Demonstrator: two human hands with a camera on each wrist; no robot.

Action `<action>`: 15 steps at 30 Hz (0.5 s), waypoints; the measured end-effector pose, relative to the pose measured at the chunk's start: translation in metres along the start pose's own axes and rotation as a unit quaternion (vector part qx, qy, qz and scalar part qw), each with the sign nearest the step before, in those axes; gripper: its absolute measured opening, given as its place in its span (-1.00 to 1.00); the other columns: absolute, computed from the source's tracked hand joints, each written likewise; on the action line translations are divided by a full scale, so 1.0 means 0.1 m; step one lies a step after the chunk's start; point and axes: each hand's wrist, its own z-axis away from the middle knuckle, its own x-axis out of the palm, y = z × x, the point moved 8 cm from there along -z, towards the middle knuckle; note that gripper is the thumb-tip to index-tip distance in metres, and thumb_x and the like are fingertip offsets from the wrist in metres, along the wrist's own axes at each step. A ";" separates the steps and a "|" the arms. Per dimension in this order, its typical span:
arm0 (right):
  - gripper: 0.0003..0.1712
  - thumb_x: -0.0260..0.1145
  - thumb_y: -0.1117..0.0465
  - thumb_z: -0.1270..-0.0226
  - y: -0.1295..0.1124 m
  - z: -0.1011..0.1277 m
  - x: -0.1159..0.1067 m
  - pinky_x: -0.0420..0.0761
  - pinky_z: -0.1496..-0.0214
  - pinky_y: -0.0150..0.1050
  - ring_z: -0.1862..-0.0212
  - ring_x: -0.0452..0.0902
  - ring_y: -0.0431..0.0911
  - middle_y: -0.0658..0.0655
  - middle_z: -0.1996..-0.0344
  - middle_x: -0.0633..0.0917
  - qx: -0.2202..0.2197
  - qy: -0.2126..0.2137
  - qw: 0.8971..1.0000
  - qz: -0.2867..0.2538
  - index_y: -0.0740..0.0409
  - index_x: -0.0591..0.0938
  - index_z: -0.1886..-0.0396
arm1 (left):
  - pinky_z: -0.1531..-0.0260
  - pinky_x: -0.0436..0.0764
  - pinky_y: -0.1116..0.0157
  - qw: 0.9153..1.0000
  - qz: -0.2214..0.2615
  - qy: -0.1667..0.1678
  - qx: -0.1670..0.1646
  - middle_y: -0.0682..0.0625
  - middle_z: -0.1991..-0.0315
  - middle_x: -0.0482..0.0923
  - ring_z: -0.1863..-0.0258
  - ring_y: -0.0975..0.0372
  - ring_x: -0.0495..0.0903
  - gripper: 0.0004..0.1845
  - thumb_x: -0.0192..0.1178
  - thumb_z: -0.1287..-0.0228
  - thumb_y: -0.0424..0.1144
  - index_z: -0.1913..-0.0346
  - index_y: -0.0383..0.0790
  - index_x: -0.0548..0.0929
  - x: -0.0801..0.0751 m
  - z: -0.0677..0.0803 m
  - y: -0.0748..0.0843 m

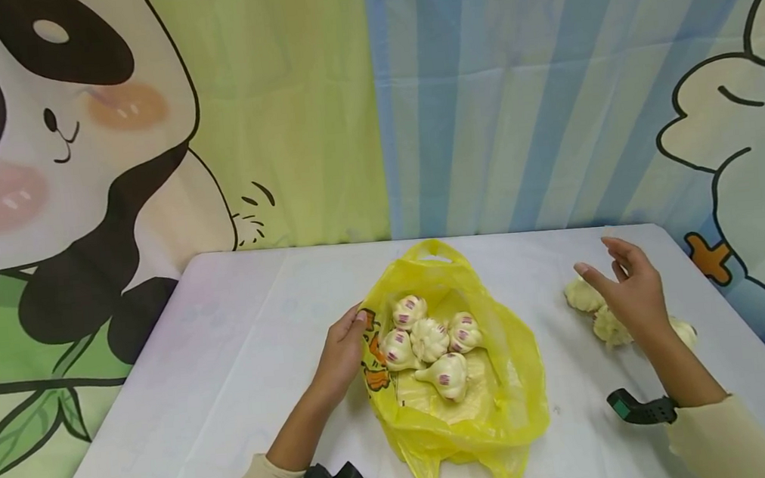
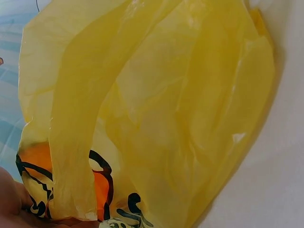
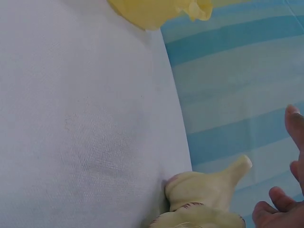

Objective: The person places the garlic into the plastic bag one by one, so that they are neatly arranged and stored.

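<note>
A yellow plastic bag (image 1: 504,380) lies open on the white table (image 1: 241,342), with several garlic bulbs (image 1: 430,339) inside. My left hand (image 1: 344,348) pinches the bag's left rim (image 2: 71,190), holding it open. My right hand (image 1: 622,286) hovers with relaxed, spread fingers (image 3: 294,123) just above a small pile of loose garlic bulbs (image 1: 584,296) at the table's right side, holding nothing. In the right wrist view one bulb (image 3: 209,190) lies right below the fingertips.
A cartoon backdrop with a panda (image 1: 40,147) and blue stripes (image 1: 513,91) hangs behind the table. The table's right edge (image 1: 722,300) is close to the loose garlic.
</note>
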 end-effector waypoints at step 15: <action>0.09 0.32 -0.24 -0.26 0.09 -0.12 0.29 0.24 -0.19 0.41 -0.36 0.00 0.47 0.54 -0.41 0.07 0.058 -0.247 0.952 0.174 0.30 0.07 -0.51 | -0.23 0.35 0.03 1.000 0.000 0.003 0.001 -0.24 -0.18 0.49 -0.15 0.07 0.46 -0.52 -0.21 -0.59 -0.12 -0.39 -0.29 0.37 0.00 0.01 0.01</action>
